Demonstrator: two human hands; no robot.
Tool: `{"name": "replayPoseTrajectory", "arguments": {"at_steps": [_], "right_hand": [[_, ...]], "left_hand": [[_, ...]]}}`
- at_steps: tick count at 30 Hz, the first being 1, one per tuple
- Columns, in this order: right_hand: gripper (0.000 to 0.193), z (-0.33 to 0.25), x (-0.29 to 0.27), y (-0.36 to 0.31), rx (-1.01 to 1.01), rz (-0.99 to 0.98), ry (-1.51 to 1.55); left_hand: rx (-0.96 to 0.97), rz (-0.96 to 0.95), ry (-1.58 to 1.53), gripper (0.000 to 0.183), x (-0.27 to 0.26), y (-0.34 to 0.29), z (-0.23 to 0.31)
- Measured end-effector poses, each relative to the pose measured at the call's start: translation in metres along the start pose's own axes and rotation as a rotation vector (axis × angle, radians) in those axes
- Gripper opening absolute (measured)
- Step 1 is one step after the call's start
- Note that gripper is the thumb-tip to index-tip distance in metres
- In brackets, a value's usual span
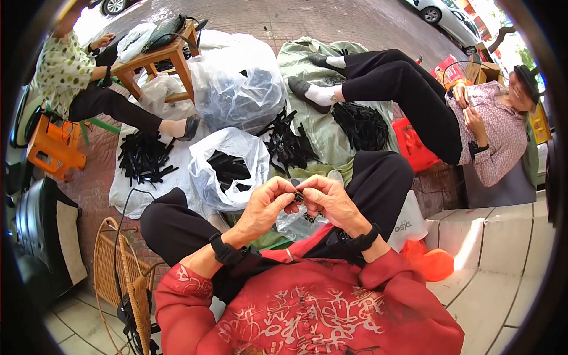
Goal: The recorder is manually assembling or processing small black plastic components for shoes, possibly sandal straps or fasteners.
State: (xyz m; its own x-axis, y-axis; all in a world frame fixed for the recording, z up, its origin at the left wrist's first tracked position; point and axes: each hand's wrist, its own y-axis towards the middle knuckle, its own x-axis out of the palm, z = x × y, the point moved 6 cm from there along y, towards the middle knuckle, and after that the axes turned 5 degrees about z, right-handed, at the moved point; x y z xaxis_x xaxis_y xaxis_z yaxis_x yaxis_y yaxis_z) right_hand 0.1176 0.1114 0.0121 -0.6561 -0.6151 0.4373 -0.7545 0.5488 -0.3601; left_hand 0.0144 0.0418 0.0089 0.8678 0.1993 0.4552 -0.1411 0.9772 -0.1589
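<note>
My left hand (264, 205) and my right hand (333, 203) meet above my lap, thumbs and fingertips pinched together. Between them is a small dark piece (299, 196), mostly covered by the fingers, so its kind cannot be made out. Under the hands lies a clear plastic bag (290, 228) with small bits in it. Just beyond my left hand stands an open white plastic bag (204, 189) holding black strips (228, 168). A heap of loose black strips (290, 142) lies past the hands, on the ground sheets.
More black strips lie in piles at left (145, 157) and right (362, 125). A large filled plastic bag (239, 97) and a wooden stool (168, 59) stand farther off. One person (89, 89) sits at left, another (485, 124) at right. A wicker chair (112, 266) is near left.
</note>
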Motion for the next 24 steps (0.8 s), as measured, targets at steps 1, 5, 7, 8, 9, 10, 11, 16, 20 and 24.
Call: {"name": "replayPoseTrajectory", "arguments": {"at_steps": [1,5,7,8,9,10,11,16,20,24], "right_hand": [[0.017,0.001,-0.001,0.000,0.017,-0.041,-0.035],[0.014,0.007,0.001,-0.002,0.195,-0.142,0.062],[0.013,0.005,0.003,-0.004,0.180,-0.102,0.048],[0.012,0.002,0.003,-0.004,0.160,-0.061,0.030],[0.012,0.004,0.003,-0.003,0.161,-0.059,0.032],[0.011,0.003,0.001,-0.002,0.121,-0.034,0.042],[0.010,0.002,-0.001,0.000,0.079,-0.010,0.051],[0.009,-0.010,0.001,-0.002,-0.045,-0.008,-0.140],[0.011,-0.022,0.004,-0.010,-0.239,0.131,-0.515],[0.006,-0.013,0.004,-0.011,-0.161,0.077,-0.297]], "left_hand": [[0.003,0.001,0.056,0.008,0.000,-0.001,-0.001],[0.018,-0.030,0.132,0.010,0.004,-0.003,-0.001],[-0.026,-0.042,0.099,0.010,0.003,-0.003,0.000],[-0.065,-0.060,0.066,0.012,0.004,-0.003,0.000],[-0.067,-0.060,0.065,0.012,0.006,-0.003,0.003],[-0.068,-0.065,0.036,0.014,0.010,-0.004,0.006],[-0.067,-0.070,0.008,0.017,0.011,-0.003,0.008],[-0.148,-0.093,0.049,0.021,0.005,-0.004,0.001],[-0.124,-0.020,0.070,0.021,0.004,-0.007,0.001],[0.014,-0.030,0.096,0.019,0.006,-0.008,0.002]]}}
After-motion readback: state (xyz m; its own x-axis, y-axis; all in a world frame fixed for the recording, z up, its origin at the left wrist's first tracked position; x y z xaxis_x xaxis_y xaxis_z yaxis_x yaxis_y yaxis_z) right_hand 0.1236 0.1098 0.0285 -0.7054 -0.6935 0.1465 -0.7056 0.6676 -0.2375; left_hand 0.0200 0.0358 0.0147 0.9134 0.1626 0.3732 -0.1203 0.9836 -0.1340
